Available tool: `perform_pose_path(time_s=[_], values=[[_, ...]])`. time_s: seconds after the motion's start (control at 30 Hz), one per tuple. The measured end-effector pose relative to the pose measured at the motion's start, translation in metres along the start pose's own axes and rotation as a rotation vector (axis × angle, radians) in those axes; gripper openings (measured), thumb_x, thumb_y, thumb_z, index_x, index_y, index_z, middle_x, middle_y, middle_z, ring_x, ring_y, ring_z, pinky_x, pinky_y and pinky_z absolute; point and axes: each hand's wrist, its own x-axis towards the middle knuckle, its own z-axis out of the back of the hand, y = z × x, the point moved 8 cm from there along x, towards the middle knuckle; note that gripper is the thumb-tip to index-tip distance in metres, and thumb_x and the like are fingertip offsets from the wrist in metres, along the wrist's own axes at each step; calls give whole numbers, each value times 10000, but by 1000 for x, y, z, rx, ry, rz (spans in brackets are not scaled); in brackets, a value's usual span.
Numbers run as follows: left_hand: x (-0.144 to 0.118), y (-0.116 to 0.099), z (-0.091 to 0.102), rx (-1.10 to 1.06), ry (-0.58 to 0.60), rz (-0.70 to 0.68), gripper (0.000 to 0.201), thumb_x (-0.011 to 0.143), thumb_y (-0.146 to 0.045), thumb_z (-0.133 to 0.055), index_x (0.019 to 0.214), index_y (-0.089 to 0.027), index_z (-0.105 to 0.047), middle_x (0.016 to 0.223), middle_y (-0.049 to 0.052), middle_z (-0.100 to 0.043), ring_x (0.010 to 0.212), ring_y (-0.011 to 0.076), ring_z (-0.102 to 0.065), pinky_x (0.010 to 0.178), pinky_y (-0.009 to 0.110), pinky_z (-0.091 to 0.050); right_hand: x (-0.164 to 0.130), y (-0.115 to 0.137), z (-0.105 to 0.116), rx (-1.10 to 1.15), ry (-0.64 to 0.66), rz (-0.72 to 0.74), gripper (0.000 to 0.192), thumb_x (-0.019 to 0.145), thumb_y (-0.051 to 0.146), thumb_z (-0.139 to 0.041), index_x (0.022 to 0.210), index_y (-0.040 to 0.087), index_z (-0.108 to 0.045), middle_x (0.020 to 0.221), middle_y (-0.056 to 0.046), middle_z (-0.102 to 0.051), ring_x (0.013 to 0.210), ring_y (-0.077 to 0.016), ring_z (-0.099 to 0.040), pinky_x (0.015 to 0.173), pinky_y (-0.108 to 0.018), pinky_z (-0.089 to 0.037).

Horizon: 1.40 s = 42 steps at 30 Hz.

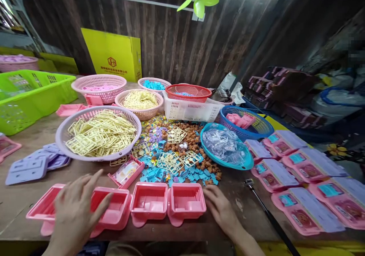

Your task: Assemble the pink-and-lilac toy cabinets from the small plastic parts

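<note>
Along the near edge of the wooden table (pixel 17 206), we rest our spread, empty left hand (pixel 74 210) and right hand (pixel 221 208) on the row of pink trays (pixel 148 201), judged light, rigid, thin-walled plastic, best gripped by the rims.

One head-worn view (the only one) looks forward and down, close over the wooden table (pixel 251 210).

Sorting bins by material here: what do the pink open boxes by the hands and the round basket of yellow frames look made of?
Pink boxes: apparently moulded plastic, smooth with a slight gloss; the thin walls catch highlights. Round basket: plastic too, by its pale moulded lattice wall. Yellow frames: likely plastic sprues, matte.
</note>
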Motion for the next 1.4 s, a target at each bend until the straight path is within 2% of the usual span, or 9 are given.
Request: perform_pose_path(time_s=[0.1, 0.23, 0.43, 0.67, 0.8, 0.9, 1.03, 1.23, 1.4], values=[[36, -48, -11, -158, 25, -144, 530, 869, -345, -413, 1362, -195, -291, 1036, 111, -603, 964, 262, -552, 876, 407, -383, 1, 2, -24, 42, 100, 59, 289, 858, 129, -379, 1011, 220, -607, 975, -77, -589, 912, -170, -597, 779, -268, -508], [80, -98, -58, -287, 314, -239, 497, 831, -302, -481, 1295, -151, -384, 1054, 98, -625, 975, 237, -568, 876, 387, -411, 16, -4, -26, -43, 2, 66, 262, 897, 176, -353, 932, 225, -608, 812, -42, -577, 716, -148, -602, 648, -246, -515], [129, -111, -119, -373, 677, -153, 432, 811, -218, -474, 1231, -126, -427, 1055, 105, -623, 965, 199, -594, 820, 302, -457, 57, -8, 7, -141, -140, 125, 242, 889, 217, -406, 1053, 198, -582, 923, -78, -600, 870, -193, -590, 753, -312, -509], [108, -159, -140, -311, 803, -254, 329, 749, -181, -541, 1073, -122, -545, 1125, 143, -565, 1011, 260, -558, 805, 353, -463, 118, -5, -8, -193, 79, 302, 237, 804, 184, -547, 1003, 243, -661, 1149, -79, -590, 1061, -259, -520, 876, -442, -469], [87, -182, -137, -300, 777, -310, 428, 769, -227, -543, 1178, -117, -482, 1203, 158, -512, 1107, 298, -485, 877, 408, -425, 132, -11, -4, -92, -48, 286, 232, 876, 236, -457, 911, 234, -687, 996, -74, -651, 934, -216, -590, 805, -387, -508], [88, -178, -138, -279, 765, -315, 403, 800, -257, -507, 1174, -109, -483, 1177, 151, -524, 1069, 282, -500, 858, 383, -433, 142, -16, 12, -5, -200, 219, 268, 895, 298, -426, 886, 218, -682, 927, -75, -669, 886, -206, -617, 781, -362, -516], [104, -145, -146, -238, 774, -237, 267, 826, -201, -448, 1053, -98, -546, 1081, 149, -561, 1012, 261, -524, 828, 352, -434, 153, -12, 33, 82, -278, 127, 316, 890, 387, -419, 876, 199, -673, 864, -71, -693, 821, -204, -643, 759, -344, -513], [131, -94, -146, -196, 697, -150, 303, 809, -79, -367, 1067, -71, -526, 1115, 184, -527, 1065, 299, -476, 895, 438, -374, 150, -23, 50, 129, -232, -174, 459, 838, 542, -402, 873, 171, -669, 753, -63, -704, 645, -196, -645, 605, -286, -502], [133, -104, -141, -250, 688, -216, 234, 799, -204, -493, 1018, -156, -556, 1006, 79, -605, 943, 203, -563, 833, 296, -445, 145, -30, 36, 216, -113, -233, 442, 811, 547, -415, 813, 178, -659, 651, -29, -692, 545, -172, -631, 485, -223, -473]])
